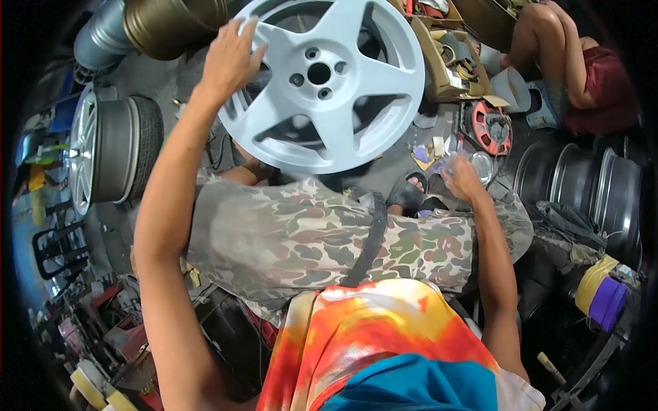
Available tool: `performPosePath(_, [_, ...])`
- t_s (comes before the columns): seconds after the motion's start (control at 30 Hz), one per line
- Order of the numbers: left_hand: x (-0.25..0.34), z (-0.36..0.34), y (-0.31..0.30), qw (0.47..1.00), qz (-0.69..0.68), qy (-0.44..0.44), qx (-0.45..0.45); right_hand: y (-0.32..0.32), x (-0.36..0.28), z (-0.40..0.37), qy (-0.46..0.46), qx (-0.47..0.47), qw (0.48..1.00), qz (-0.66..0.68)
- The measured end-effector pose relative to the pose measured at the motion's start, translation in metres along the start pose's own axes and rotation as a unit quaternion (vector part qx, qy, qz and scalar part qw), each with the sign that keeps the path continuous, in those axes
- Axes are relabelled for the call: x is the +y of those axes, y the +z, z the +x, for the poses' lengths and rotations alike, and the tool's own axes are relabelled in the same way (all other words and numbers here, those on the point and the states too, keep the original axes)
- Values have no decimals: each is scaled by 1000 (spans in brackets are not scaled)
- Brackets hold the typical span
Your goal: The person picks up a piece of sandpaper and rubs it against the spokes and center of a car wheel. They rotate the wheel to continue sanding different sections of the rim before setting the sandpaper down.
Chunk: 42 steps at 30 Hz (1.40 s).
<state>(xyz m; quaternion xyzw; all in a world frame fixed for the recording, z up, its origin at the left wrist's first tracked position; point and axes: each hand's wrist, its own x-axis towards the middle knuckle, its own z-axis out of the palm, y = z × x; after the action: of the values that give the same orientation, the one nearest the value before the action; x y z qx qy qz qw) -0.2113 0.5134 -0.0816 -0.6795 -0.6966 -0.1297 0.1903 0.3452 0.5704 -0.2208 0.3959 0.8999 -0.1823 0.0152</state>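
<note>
A large pale grey five-spoke wheel rim fills the top middle, its face turned up toward me. My left hand rests at its upper left edge, fingers stretched out and lightly apart. Down at the right, beyond my camouflage trousers, my right hand has its fingers drawn together by a translucent, purplish piece. What exactly lies between those fingertips is too small to make out. A round clear-topped tin stands just right of that hand.
A wheel with a tyre stands at the left. Bronze and silver rims lie behind it. A cardboard box holds odds and ends; near it is a red reel. Another person sits at upper right, above dark rims.
</note>
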Motion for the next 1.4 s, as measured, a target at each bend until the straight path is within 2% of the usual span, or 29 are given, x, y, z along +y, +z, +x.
performPosePath(0.03, [7, -9, -5, 999, 7, -12, -30, -7, -5, 9, -4, 4, 1000, 4])
performPosePath(0.07, [15, -17, -10, 994, 8, -38, -100, -16, -8, 17, 11, -19, 1000, 17])
performPosePath(0.1, [20, -30, -7, 995, -1, -35, -93, -20, -7, 22, 28, -44, 998, 28])
performPosePath(0.13, [30, -36, -10, 980, -10, -76, -186, -15, -8, 27, -55, 65, 996, 20])
performPosePath(0.17, [41, -43, -14, 953, -19, -115, -278, -13, -7, 31, -53, 64, 996, 20])
performPosePath(0.23, [56, -70, -3, 932, -23, -77, -354, -37, -54, 49, -114, 147, 982, -35])
performPosePath(0.27, [76, -76, -8, 920, 0, -96, -379, -39, -67, 60, -111, 150, 982, -33])
performPosePath(0.33, [86, -76, 5, 924, 11, -103, -367, -44, -78, 91, -254, 153, 946, -131])
performPosePath(0.37, [90, -82, 14, 926, 19, -115, -359, -36, -79, 102, -257, 153, 945, -133])
performPosePath(0.4, [86, -87, 39, 931, 25, -168, -322, -21, -79, 114, -235, 106, 941, -220])
performPosePath(0.43, [87, -85, 50, 931, 25, -173, -319, -4, -79, 121, -210, 58, 927, -305])
performPosePath(0.47, [91, -82, 59, 924, 74, -184, -327, 9, -77, 117, -243, 123, 924, -269])
performPosePath(0.5, [96, -80, 64, 914, 122, -197, -334, 24, -82, 115, -248, 121, 921, -274])
performPosePath(0.57, [100, -76, 49, 911, 121, -181, -351, 49, -102, 105, -210, 82, 972, -63])
performPosePath(0.63, [100, -72, 25, 962, -16, -86, -261, 49, -115, 103, -218, 67, 973, -30])
performPosePath(0.7, [116, -64, 10, 946, -32, -106, -304, 44, -111, 101, -214, 49, 976, 13])
performPosePath(0.77, [125, -63, 24, 986, -13, 87, -139, 20, -75, 116, -267, 62, 958, -83])
performPosePath(0.9, [142, -51, 69, 987, 37, 114, -107, 9, -70, 120, -239, 81, 947, -201])
performPosePath(0.97, [144, -45, 95, 995, 14, 63, -72, 44, -88, 104, -226, 91, 967, -76])
performPosePath(1.0, [146, -46, 94, 996, 10, 53, -66, 42, -104, 99, -223, 91, 968, -73])
performPosePath(1.03, [146, -47, 93, 996, 11, 57, -70, 33, -124, 94, -167, 0, 986, -23])
performPosePath(1.07, [143, -49, 90, 992, 5, 94, -86, 24, -136, 88, -110, -92, 989, 30])
performPosePath(1.1, [141, -53, 89, 986, -1, 131, -103, 16, -139, 82, -109, -95, 989, 37])
performPosePath(1.13, [138, -58, 88, 985, -1, 134, -107, 7, -139, 77, -142, -112, 976, 122])
performPosePath(1.17, [134, -61, 86, 975, -25, 181, -130, 1, -136, 75, -176, -126, 955, 203])
performPosePath(1.2, [132, -63, 85, 961, -47, 226, -150, 1, -127, 77, -178, -126, 955, 203])
performPosePath(1.27, [137, -75, 79, 960, -59, 213, -173, 9, -107, 85, -200, 101, 968, 113])
performPosePath(1.33, [143, -88, 71, 958, -108, 183, -194, -16, -111, 112, -234, 205, 948, 71])
performPosePath(1.4, [143, -96, 57, 953, -102, 190, -211, -43, -131, 137, -235, 248, 939, 21])
